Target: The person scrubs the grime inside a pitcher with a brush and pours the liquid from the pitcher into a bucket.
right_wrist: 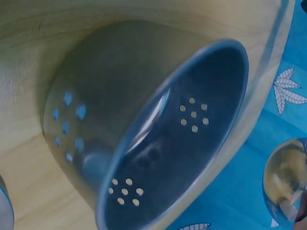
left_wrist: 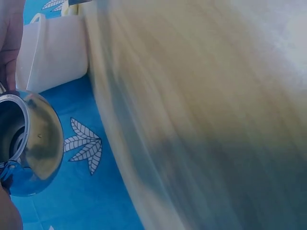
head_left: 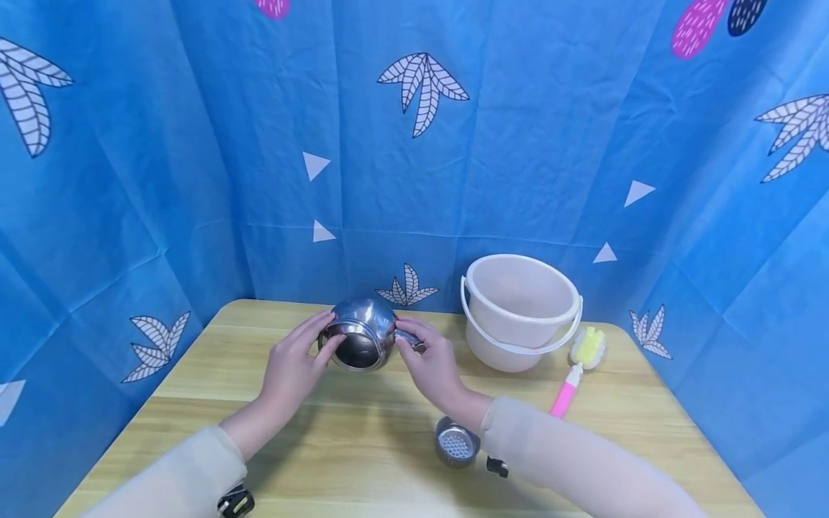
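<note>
A round, shiny metal teapot (head_left: 367, 316) is held tilted over the back of the table, its wide dark mouth turned toward me. My left hand (head_left: 294, 360) grips its rim and side from the left, the thumb near the mouth. From the right, my right hand (head_left: 432, 360) pinches a projecting metal part of it; whether this is handle or spout, I cannot tell. The teapot (left_wrist: 45, 139) also shows at the left edge of the left wrist view. Below my right wrist a small perforated metal strainer (head_left: 456, 442) lies on the table; the strainer (right_wrist: 115, 96) fills much of the right wrist view.
Behind my right hand stands a white bucket (head_left: 482, 327) with its handle hanging down the front. Beside it lies a brush (head_left: 565, 398) with a pink handle and yellow-white sponge head. Blue patterned curtain (head_left: 414, 187) borders the wooden table (head_left: 363, 446) at the back and sides.
</note>
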{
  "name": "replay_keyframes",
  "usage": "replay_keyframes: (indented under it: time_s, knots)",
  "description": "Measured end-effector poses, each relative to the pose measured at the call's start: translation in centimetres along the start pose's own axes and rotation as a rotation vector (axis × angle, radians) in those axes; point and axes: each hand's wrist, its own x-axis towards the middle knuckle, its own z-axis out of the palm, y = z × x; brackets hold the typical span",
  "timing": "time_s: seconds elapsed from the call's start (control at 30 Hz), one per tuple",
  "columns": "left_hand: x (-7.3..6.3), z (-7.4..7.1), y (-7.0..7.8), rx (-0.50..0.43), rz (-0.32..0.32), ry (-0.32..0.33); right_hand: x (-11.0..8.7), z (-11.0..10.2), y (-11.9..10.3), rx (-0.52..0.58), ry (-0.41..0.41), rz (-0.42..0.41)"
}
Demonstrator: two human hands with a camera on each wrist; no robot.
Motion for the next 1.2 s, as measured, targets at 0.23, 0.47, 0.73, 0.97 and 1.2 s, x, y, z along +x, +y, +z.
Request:
replay_keyframes:
  time_s: [0.23,0.47,0.73,0.97,1.2]
  knots:
    - [-0.7,-0.2,-0.2,0.013,-0.018,-0.013,-0.3,0.3,-0.1,0.008,-0.037,0.029]
    - [-1.2,-0.3,-0.4,0.022,-0.052,-0.055,-0.5,0.7,0.1,0.020,-0.052,0.079]
    - [-1.9,-0.4,-0.4,0.028,-0.111,-0.106,-1.0,1.0,0.3,0.026,-0.085,0.154]
    - [-2.2,-0.5,-0.5,0.025,-0.169,-0.155,-1.2,1.3,0.3,0.014,-0.117,0.207]
    - [-2.4,-0.7,-0.5,0.031,-0.211,-0.211,-1.5,1.8,0.7,0.038,-0.118,0.282]
